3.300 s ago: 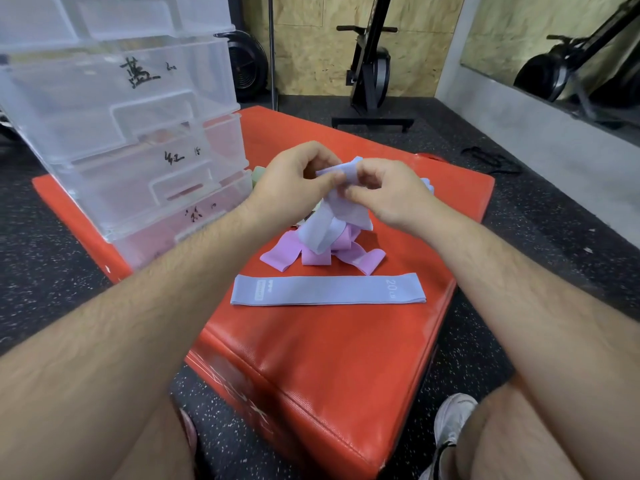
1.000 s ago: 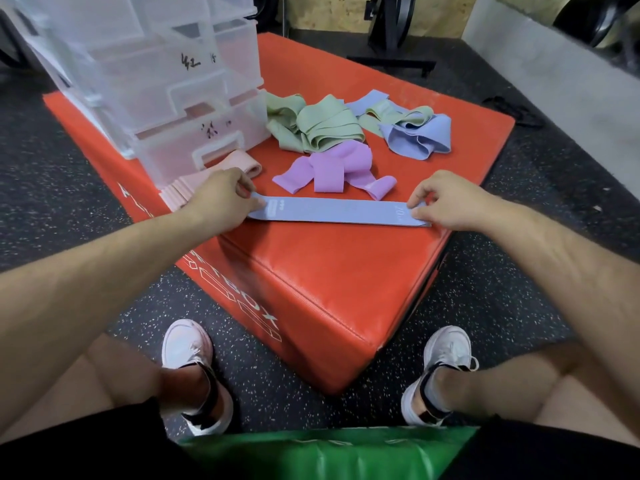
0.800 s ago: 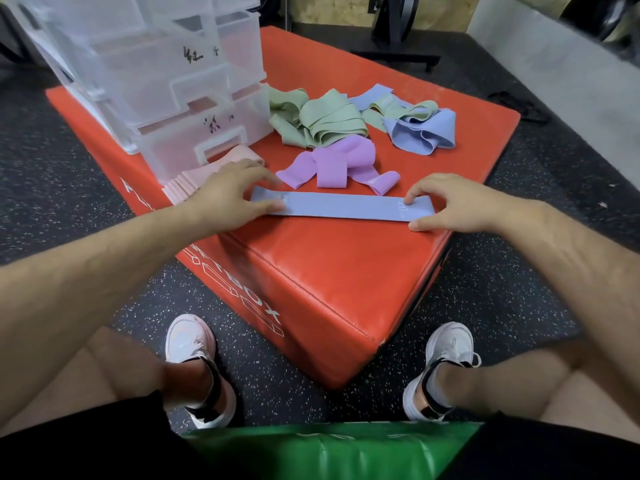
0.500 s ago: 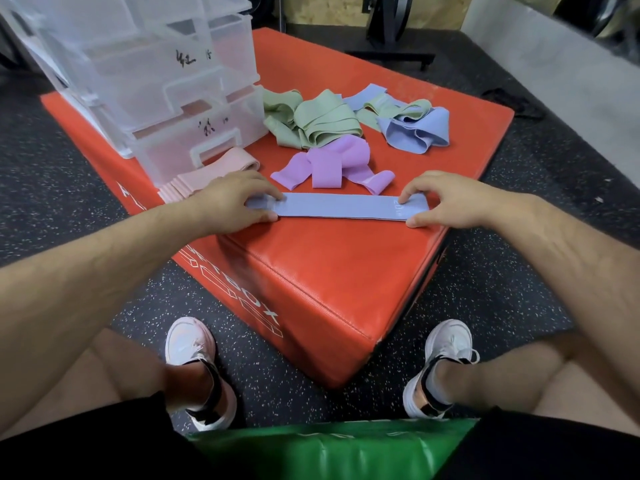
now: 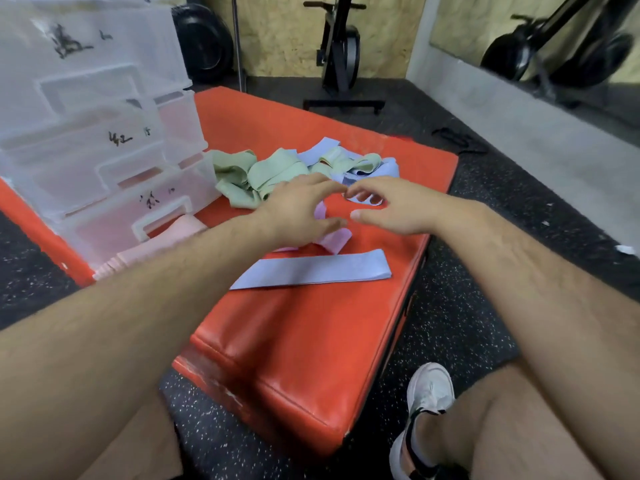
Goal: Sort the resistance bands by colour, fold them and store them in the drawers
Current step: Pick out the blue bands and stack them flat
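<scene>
Padded red box (image 5: pixel 311 341) carries everything. Clear drawer unit (image 5: pixel 104 150) stands at its left rear. Green bands (image 5: pixel 263 178) and tangled blue band (image 5: pixel 382 171) lie heaped behind; flat blue band (image 5: pixel 311 271) lies near the front edge. Left hand (image 5: pixel 298 209) and right hand (image 5: pixel 391 206) hover over the purple band (image 5: pixel 334 239), fingers spread, holding nothing. Judgement: sorting step; next move is to grip the purple band and flatten it.

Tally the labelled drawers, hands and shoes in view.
Labelled drawers: 3, upper, middle, lower
Hands: 2, left hand, right hand
Shoes: 1
Total: 6
</scene>
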`<action>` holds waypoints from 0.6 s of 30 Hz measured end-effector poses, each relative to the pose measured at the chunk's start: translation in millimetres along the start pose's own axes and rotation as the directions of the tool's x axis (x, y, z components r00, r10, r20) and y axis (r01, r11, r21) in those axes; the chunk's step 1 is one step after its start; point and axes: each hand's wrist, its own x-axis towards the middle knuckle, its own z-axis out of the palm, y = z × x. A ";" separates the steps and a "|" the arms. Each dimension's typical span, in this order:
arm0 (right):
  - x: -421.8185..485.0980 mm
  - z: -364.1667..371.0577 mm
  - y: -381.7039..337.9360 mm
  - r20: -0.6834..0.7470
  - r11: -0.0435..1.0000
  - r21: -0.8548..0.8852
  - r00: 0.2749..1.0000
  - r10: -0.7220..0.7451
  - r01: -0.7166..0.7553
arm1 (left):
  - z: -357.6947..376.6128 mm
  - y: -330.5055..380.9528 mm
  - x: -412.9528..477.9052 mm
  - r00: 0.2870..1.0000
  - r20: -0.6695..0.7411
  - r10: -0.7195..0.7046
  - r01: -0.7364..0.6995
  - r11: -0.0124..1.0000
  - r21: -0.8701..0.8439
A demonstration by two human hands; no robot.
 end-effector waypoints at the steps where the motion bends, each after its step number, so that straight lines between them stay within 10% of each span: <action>1: 6.5 -3.6 10.0 -0.012 0.999 -0.008 0.999 0.037 -0.037 | 5.2 1.6 12.1 1.000 -0.002 -0.005 0.005 1.000 0.000; 10: 58.3 12.9 77.5 -0.053 0.921 -0.167 0.936 0.349 -0.353 | 50.3 8.8 77.9 0.997 0.044 -0.071 0.068 0.996 0.066; 18: 65.6 9.7 82.3 -0.117 0.956 -0.116 0.959 0.258 -0.271 | 53.9 0.5 96.7 0.995 0.024 -0.093 0.093 0.996 0.004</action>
